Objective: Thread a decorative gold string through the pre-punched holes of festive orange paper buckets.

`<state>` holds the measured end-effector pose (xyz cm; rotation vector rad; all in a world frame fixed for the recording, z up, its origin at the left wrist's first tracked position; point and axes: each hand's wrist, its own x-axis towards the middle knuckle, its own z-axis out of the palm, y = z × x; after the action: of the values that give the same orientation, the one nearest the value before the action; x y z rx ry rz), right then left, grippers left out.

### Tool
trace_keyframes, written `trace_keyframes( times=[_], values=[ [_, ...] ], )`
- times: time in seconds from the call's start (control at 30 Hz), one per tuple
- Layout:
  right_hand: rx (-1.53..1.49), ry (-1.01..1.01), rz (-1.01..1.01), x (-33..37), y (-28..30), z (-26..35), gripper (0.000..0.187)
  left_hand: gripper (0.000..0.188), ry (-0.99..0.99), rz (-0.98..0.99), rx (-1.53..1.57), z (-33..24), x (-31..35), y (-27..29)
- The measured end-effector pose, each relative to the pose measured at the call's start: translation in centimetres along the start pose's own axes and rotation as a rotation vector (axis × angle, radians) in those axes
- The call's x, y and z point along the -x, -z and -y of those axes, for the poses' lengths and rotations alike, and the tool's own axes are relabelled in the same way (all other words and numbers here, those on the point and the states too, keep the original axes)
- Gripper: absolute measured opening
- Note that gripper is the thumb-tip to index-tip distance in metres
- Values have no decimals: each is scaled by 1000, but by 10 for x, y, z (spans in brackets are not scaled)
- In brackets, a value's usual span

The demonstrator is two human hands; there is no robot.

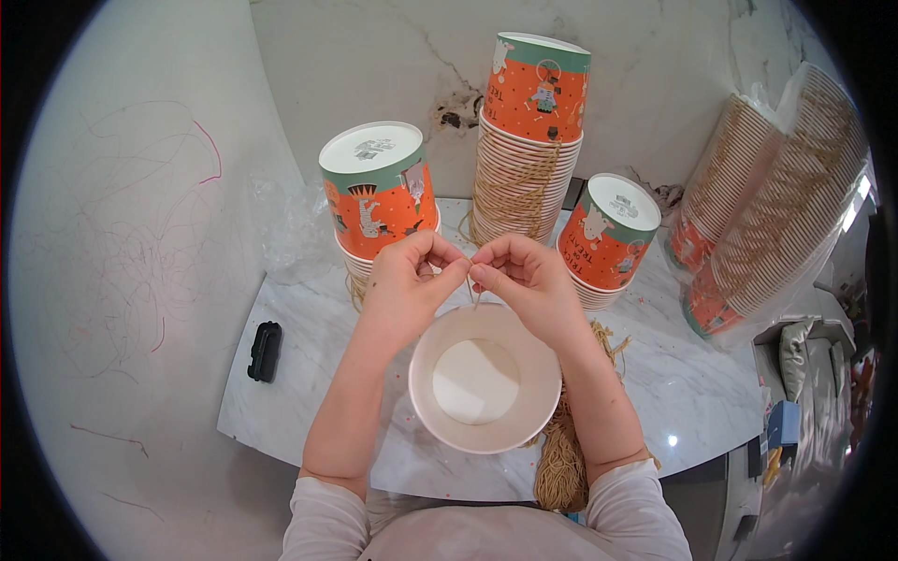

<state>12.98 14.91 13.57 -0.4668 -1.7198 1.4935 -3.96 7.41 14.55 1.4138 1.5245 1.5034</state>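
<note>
Above the far rim of a white paper bucket (421, 411), my left hand (409, 283) and my right hand (531, 288) meet at their fingertips. Both pinch a thin tan cord (473, 294), whose short end hangs down between them toward the rim. The bucket stands mouth up on the marble table, and its plain white inside shows. Beside it, partly under my right forearm, lies a bundle of tan cords (561, 458). How the cord runs behind my fingers is hidden.
Upside-down orange and green bucket stacks stand behind my hands: left (379, 196), tall middle (533, 122) and right (608, 234). Plastic-wrapped stacks (781, 206) lean at the far right. A black case (265, 352) lies on the table (692, 402) at left, near clear plastic wrap (290, 224).
</note>
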Motion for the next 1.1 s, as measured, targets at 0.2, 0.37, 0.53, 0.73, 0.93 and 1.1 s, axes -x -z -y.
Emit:
trace_keyframes(
  times=[0.2, 0.37, 0.53, 0.73, 0.93, 1.1],
  values=[
    [2, -25, 0, 1, 2, -2, 10, 8, 29, 40, -45, -1, -1, 2],
    [-63, -107, 59, -1, 8, 2, 9, 14, -13, 106, 110, 2, -2, 10],
    [-266, -193, 119, -3, 12, 2, 11, 10, -55, 185, 84, 0, -1, 14],
    [-226, -177, 108, -3, 12, 4, 12, 14, 2, 238, 88, -5, 2, 14],
    [-189, -150, 142, 0, 9, 6, 10, 10, -6, 230, 52, 1, -1, 12],
    [-114, -156, 113, 0, 6, 11, 10, 13, -45, 175, 154, 4, -1, 12]
  ],
)
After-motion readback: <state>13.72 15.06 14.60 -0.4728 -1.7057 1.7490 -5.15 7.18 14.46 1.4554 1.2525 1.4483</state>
